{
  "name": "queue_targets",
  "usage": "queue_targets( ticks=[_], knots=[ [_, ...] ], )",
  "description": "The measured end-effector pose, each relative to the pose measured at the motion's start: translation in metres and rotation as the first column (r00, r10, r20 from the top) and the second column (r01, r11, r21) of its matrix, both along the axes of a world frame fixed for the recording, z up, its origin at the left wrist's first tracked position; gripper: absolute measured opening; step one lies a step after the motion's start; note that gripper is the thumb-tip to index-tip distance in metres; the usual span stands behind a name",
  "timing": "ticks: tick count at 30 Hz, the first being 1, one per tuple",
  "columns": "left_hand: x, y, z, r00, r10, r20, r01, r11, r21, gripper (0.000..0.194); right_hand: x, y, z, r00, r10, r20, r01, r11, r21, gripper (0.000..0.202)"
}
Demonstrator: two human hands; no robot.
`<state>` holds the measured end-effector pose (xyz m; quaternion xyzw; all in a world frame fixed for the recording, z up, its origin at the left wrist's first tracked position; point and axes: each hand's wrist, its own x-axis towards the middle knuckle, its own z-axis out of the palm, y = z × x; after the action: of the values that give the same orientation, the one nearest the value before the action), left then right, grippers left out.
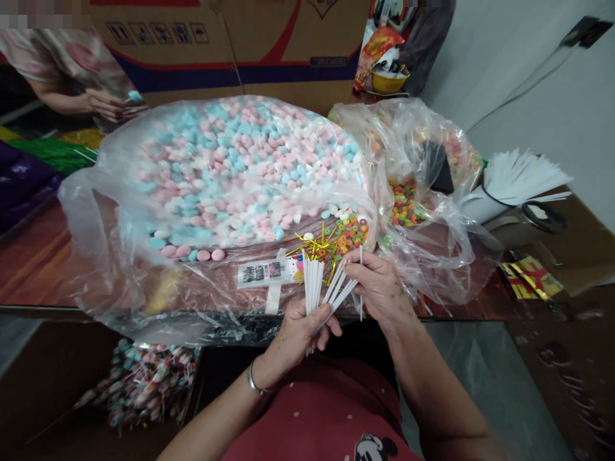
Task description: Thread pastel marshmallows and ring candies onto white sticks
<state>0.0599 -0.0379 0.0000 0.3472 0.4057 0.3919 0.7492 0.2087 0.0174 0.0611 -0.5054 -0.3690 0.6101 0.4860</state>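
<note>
Both of my hands are close together at the table's front edge. My left hand (305,323) is closed around a bundle of thin white sticks (313,278), which stand up and fan to the right. My right hand (382,282) pinches at the tips of the fanned sticks, and a single upright white stick (361,307) also passes through its fingers. Just beyond my hands lie gold twist ties (316,246), small colourful candy rings (350,237) and a printed clear packet (262,272).
A big clear bag of pink, blue and white candies (250,166) covers the table's middle. Right of it are a bag of candy rings (406,198) and a container of white sticks (490,198). A box of assembled candy sticks (148,384) sits below left. Another person's hand (108,105) works at upper left.
</note>
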Motion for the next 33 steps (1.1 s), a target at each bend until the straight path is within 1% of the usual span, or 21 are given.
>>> queue_targets(
  ticks=[4,7,10,12,15,16,17,18,19,20,21,22,23,24,25,26,28,30,33],
  knots=[
    [-0.002,0.0,0.003,1.0,-0.024,-0.004,0.024,1.0,-0.01,0.043,0.006,0.008,0.011,0.987,-0.131,-0.096,0.135,0.99,0.038,0.024],
    [-0.003,0.0,0.007,0.998,-0.049,0.03,0.051,0.998,-0.047,0.042,0.011,0.019,0.018,0.962,-0.232,-0.141,0.245,0.966,0.086,0.023],
    [-0.005,-0.001,0.009,0.997,-0.063,0.054,0.067,0.995,-0.072,0.04,0.017,0.033,0.026,0.945,-0.291,-0.148,0.314,0.934,0.169,0.019],
    [-0.006,-0.002,0.009,0.995,-0.07,0.066,0.075,0.994,-0.084,0.039,0.022,0.042,0.032,0.932,-0.324,-0.162,0.357,0.894,0.269,0.02],
    [-0.008,-0.002,0.008,0.994,-0.061,0.087,0.069,0.993,-0.098,0.039,0.027,0.047,0.041,0.921,-0.346,-0.179,0.389,0.81,0.439,0.024],
    [-0.009,-0.002,0.007,0.994,-0.054,0.092,0.063,0.993,-0.099,0.039,0.027,0.046,0.044,0.928,-0.331,-0.173,0.373,0.798,0.473,0.023],
    [-0.009,-0.001,0.007,0.994,-0.047,0.094,0.056,0.994,-0.098,0.039,0.027,0.044,0.045,0.941,-0.302,-0.153,0.337,0.806,0.486,0.022],
    [-0.009,-0.001,0.007,0.995,-0.041,0.096,0.05,0.994,-0.098,0.039,0.026,0.041,0.045,0.958,-0.265,-0.11,0.285,0.827,0.485,0.021],
    [-0.01,0.0,0.007,0.995,-0.036,0.097,0.046,0.994,-0.097,0.039,0.025,0.037,0.045,0.975,-0.218,-0.035,0.208,0.856,0.473,0.02],
    [-0.01,0.0,0.007,0.995,-0.033,0.098,0.042,0.995,-0.093,0.038,0.023,0.034,0.043,0.986,-0.15,0.072,0.102,0.889,0.446,0.021],
    [-0.01,0.001,0.007,0.995,-0.032,0.098,0.041,0.995,-0.087,0.038,0.02,0.03,0.041,0.978,-0.059,0.198,-0.026,0.916,0.4,0.022],
    [-0.01,0.001,0.007,0.995,-0.036,0.098,0.044,0.996,-0.078,0.038,0.018,0.027,0.038,0.946,0.044,0.321,-0.157,0.929,0.335,0.023],
    [-0.01,0.001,0.007,0.995,-0.041,0.094,0.048,0.997,-0.065,0.039,0.014,0.025,0.035,0.893,0.15,0.424,-0.278,0.925,0.259,0.025],
    [-0.011,0.002,0.007,0.995,-0.052,0.084,0.057,0.997,-0.05,0.039,0.011,0.023,0.031,0.834,0.245,0.494,-0.376,0.908,0.184,0.026],
    [-0.011,0.002,0.006,0.996,-0.065,0.069,0.067,0.997,-0.033,0.039,0.008,0.021,0.027,0.786,0.315,0.531,-0.441,0.888,0.126,0.027],
    [-0.011,0.002,0.006,0.996,-0.078,0.05,0.079,0.997,-0.017,0.039,0.005,0.021,0.023,0.758,0.356,0.547,-0.478,0.873,0.094,0.026],
    [-0.011,0.002,0.005,0.994,-0.105,0.009,0.105,0.994,0.006,0.041,0.0,0.019,0.016,0.743,0.389,0.545,-0.503,0.861,0.071,0.023],
    [-0.011,0.001,0.004,0.993,-0.118,-0.021,0.119,0.993,0.01,0.044,-0.003,0.018,0.01,0.76,0.405,0.508,-0.499,0.865,0.058,0.021],
    [-0.011,0.0,0.002,0.996,-0.09,-0.03,0.09,0.996,0.006,0.046,-0.003,0.015,0.003,0.809,0.416,0.416,-0.473,0.88,0.039,0.021]
  ],
)
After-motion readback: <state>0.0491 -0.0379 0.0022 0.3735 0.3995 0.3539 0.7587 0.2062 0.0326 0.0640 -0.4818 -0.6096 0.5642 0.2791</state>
